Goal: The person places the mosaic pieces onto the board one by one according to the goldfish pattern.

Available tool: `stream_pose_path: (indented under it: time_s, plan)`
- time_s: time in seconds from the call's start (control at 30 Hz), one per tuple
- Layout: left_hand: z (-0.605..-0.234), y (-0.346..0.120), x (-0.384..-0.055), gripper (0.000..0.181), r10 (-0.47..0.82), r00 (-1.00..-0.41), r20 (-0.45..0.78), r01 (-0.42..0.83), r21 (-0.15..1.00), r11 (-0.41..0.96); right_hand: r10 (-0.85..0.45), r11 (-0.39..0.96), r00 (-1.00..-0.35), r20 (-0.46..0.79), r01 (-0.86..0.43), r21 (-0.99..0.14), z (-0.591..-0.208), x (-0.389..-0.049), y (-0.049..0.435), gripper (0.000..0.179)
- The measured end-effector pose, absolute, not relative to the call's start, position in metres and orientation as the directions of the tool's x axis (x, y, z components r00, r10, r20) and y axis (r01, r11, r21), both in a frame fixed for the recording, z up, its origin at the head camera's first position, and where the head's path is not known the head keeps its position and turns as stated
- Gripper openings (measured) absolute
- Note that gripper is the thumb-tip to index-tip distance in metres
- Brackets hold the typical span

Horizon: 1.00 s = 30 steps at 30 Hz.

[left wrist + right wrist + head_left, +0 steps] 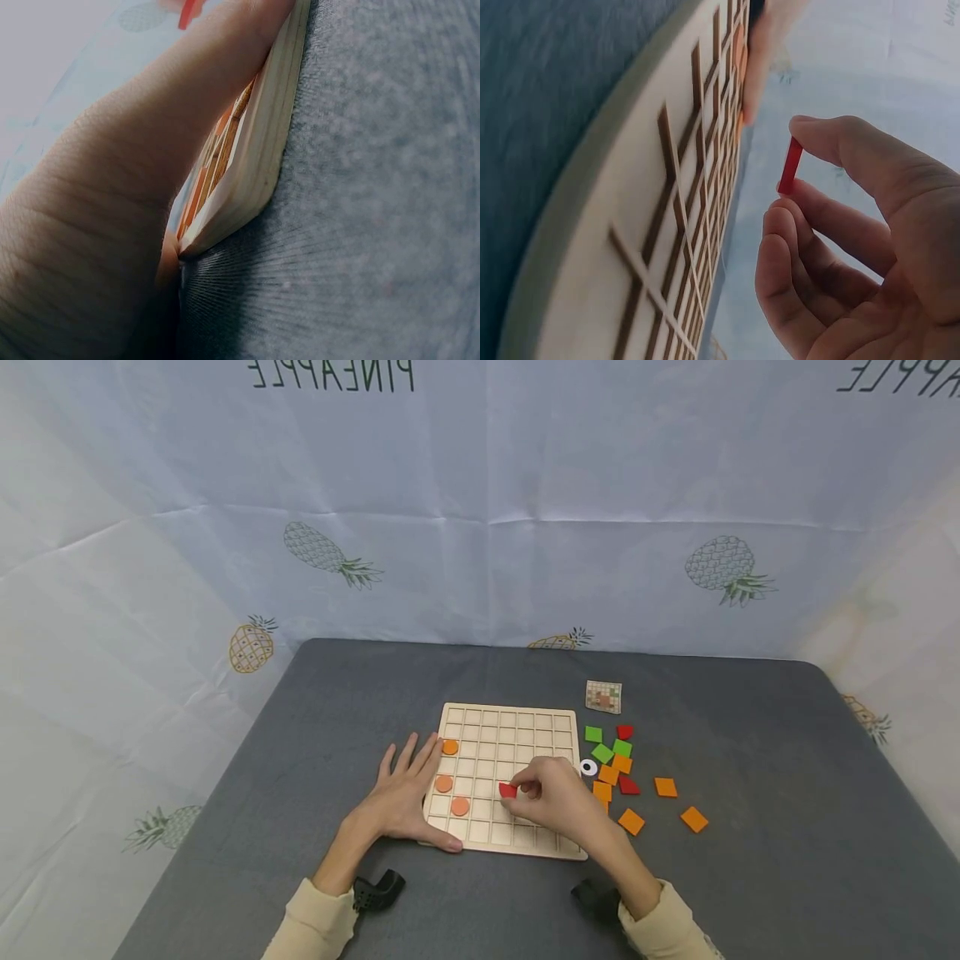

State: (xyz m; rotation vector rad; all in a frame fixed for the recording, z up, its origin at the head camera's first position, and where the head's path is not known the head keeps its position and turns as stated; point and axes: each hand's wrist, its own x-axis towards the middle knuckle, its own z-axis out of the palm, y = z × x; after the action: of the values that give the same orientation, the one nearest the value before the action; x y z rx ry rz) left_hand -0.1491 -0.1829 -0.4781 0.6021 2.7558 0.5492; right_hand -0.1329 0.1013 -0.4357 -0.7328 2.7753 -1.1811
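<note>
Red tile (507,790): pinched between thumb and finger of the right hand (555,793), raised over the wooden grid board (527,720).
Board: flat on grey cloth (750,893).
Left hand (405,793): uncurled, fingers spread along the board's left edge, thumb at its near edge.
Orange discs (460,807): three, in cells towards the board's left.
Loose tiles (665,787): orange, green, red, right of the board.
</note>
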Motion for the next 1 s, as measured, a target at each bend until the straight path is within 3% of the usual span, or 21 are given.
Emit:
stream_pose_path:
  time_s: [1.0]
  plan:
    - [-0.478,-0.184,-0.149,0.155,0.459,-0.874,-0.158,0.364,0.414,0.835,-0.429,0.627,-0.903,0.029,-0.321,-0.71,-0.455,-0.132,0.063,0.014]
